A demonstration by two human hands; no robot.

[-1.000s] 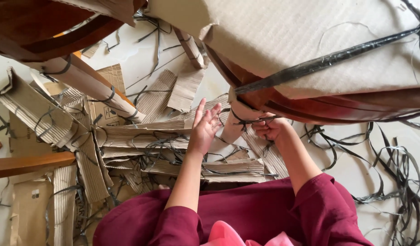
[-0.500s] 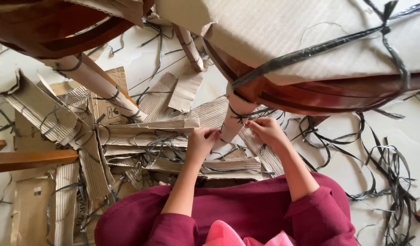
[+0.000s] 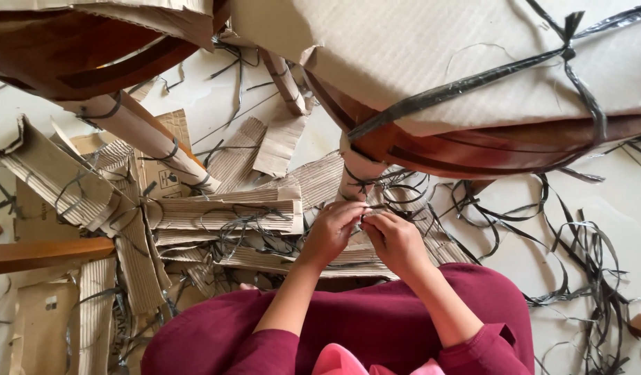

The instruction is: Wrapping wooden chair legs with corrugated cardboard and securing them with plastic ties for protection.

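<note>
Strips of torn corrugated cardboard (image 3: pixel 223 215) lie heaped on the floor (image 3: pixel 612 201) at the left. Beside them the left hand (image 3: pixel 331 232) and right hand (image 3: pixel 393 239) meet, fingers (image 3: pixel 355 212) pinched together on a thin black plastic strap (image 3: pixel 365 186) wound round the cardboard-wrapped chair leg (image 3: pixel 355 170) just above. Rightward, the wrapped seat's dark wooden edge (image 3: pixel 487 149) overhangs loose straps (image 3: pixel 577 250) strewn across otherwise bare floor.

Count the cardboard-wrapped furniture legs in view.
3. One wrapped leg slants at upper left, a second sits top centre, and a third stands just above both hands. Others may be hidden under the cardboard-covered furniture.
</note>
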